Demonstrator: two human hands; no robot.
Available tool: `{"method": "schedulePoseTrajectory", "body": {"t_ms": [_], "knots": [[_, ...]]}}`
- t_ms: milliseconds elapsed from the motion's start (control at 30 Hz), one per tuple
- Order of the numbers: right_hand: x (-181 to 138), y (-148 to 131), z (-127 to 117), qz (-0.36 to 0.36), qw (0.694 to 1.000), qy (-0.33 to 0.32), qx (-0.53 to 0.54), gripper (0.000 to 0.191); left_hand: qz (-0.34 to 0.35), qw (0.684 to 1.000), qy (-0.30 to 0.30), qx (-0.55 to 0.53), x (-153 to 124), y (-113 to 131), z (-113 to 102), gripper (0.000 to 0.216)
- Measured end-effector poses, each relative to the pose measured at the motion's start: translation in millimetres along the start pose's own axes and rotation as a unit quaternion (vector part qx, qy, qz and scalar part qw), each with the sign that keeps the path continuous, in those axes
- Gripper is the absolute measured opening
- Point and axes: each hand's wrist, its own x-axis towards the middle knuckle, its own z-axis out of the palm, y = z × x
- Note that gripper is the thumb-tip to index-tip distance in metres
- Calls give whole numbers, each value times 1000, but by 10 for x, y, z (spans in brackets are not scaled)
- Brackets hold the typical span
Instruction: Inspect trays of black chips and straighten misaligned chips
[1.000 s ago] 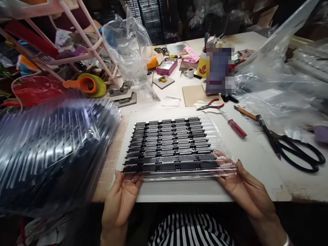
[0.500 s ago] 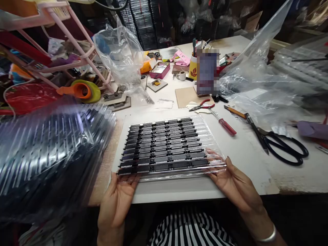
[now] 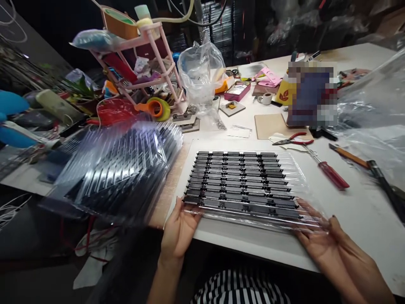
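A clear plastic tray point(image 3: 303, 177) carries several rows of black strip-shaped parts point(image 3: 240, 181) with fine comb-like teeth. My left hand point(image 3: 182, 230) grips its near left corner, thumb at the edge and fingers underneath. At the near right corner, my right hand point(image 3: 332, 245) holds the same tray, its fingers showing through the clear plastic. The tray is just over the white work board. To the left lies a pile of similar clear trays point(image 3: 123, 169) with dark strips in them, slightly blurred.
Red-handled pliers point(image 3: 292, 138), a red screwdriver point(image 3: 332, 174) and an orange cutter point(image 3: 351, 157) lie right of the tray. A pink rack point(image 3: 158, 55) stands at the back left, beside a clear plastic bag point(image 3: 202, 76). A tape dispenser point(image 3: 155, 109) sits in front of it.
The view has turned to the left, so everything appears further right and more of the tray pile shows. Both hands still hold the tray, which looks slightly tilted now.
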Motion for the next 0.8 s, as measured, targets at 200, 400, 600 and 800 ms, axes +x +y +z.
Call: {"method": "schedulePoseTrajectory", "body": {"t_ms": [200, 400, 600, 800], "knots": [[-13, 28, 19, -10, 1000, 2, -11, 39, -7, 1000, -11, -13, -13, 16, -12, 36], [4, 33, -42, -18, 999, -35, -29, 38, 9, 1000, -3, 2, -24, -6, 40, 27], [13, -22, -82, 18, 998, -45, -28, 42, 36, 996, 21, 74, -16, -43, 75, 30], [-7, -49, -35, 38, 997, -70, -10, 45, 33, 996, 22, 76, 1, -36, 64, 30]]}}
